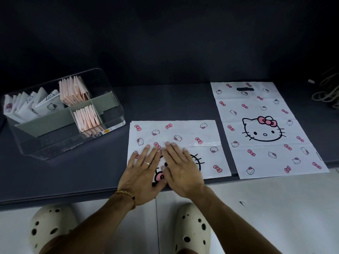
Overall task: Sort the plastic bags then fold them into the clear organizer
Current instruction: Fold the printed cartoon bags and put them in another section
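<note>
A white plastic bag with pink bows and cat faces (185, 132) lies folded in half near the front edge of the dark table. My left hand (141, 173) and my right hand (180, 167) press flat on it side by side, fingers straight. A second bag of the same print (264, 129) lies unfolded and flat to the right. The clear organizer (111, 123) stands at the left with grey dividers. It holds several folded white bags (34, 105) in the left compartment and folded pink bags (73, 92) in two others.
The dark table (82, 165) ends just under my wrists, with white floor tiles and my two cream clogs (192, 230) below. A coil of pale cord (326, 90) lies at the far right edge. A dark wall rises behind the table.
</note>
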### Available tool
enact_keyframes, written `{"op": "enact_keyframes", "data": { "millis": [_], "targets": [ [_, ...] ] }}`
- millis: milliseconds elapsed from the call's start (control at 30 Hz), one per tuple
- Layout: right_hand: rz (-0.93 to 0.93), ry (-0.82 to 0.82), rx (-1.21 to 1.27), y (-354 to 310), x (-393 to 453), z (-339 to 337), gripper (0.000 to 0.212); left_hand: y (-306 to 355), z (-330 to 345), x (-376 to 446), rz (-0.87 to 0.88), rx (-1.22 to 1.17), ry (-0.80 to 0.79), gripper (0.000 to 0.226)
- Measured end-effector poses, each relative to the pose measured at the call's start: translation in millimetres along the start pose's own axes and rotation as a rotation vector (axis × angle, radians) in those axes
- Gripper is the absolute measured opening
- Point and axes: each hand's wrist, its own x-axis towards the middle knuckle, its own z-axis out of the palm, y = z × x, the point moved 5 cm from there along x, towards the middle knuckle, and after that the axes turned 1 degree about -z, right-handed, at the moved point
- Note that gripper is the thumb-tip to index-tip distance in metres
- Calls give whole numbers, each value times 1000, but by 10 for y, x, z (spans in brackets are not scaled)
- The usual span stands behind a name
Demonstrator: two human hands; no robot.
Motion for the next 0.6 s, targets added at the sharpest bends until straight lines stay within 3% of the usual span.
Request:
{"op": "enact_keyframes", "data": {
  "millis": [233,467,600],
  "targets": [
    [-38,-139,-255,674,-309,-125,80,-4,-37,-17,8,-16,11,86],
    [39,-213,-263,1226,-672,-447,78,-9,-27,-18,5,-41,1,91],
    [-34,-171,-221,1013,-616,-508,67,-7,-39,-10,2,-39,3,92]
  ]
}}
